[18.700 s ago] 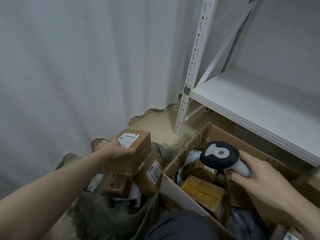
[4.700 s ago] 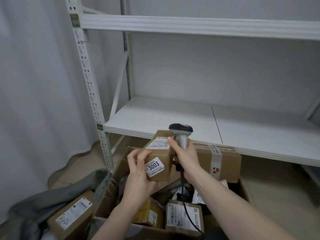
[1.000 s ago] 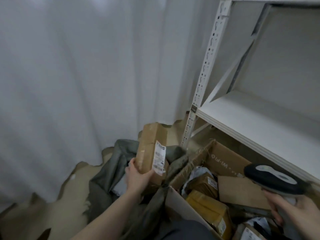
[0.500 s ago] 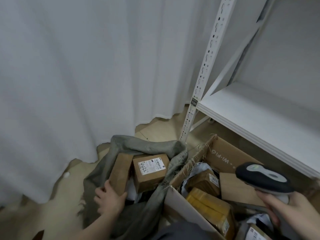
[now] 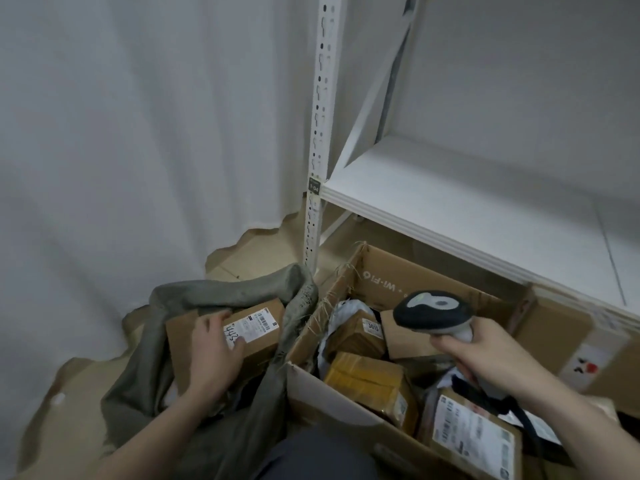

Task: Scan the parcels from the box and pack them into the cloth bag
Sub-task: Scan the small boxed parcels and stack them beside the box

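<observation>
A grey-green cloth bag [image 5: 221,292] lies open on the floor at the left, with two brown parcels inside. My left hand [image 5: 211,351] lies flat across the plain brown parcel [image 5: 178,330], and its fingers reach onto the labelled parcel [image 5: 263,323] beside it. To the right stands the open cardboard box [image 5: 381,282], holding several parcels, among them a yellow-taped one [image 5: 367,379] and one with a big white label [image 5: 474,438]. Above the box my right hand [image 5: 485,355] grips a black and grey barcode scanner [image 5: 429,310] by its handle; its cable hangs down into the box.
A white metal shelf [image 5: 450,202] with a perforated upright post [image 5: 318,133] stands behind the box. A taped carton [image 5: 571,344] sits under the shelf at the right. A white curtain [image 5: 138,133] hangs along the left down to the floor.
The plain parcel, held above the bag a second ago, now lies in the bag next to the labelled one. My left hand has shifted on top of both. The scanner stays above the box.
</observation>
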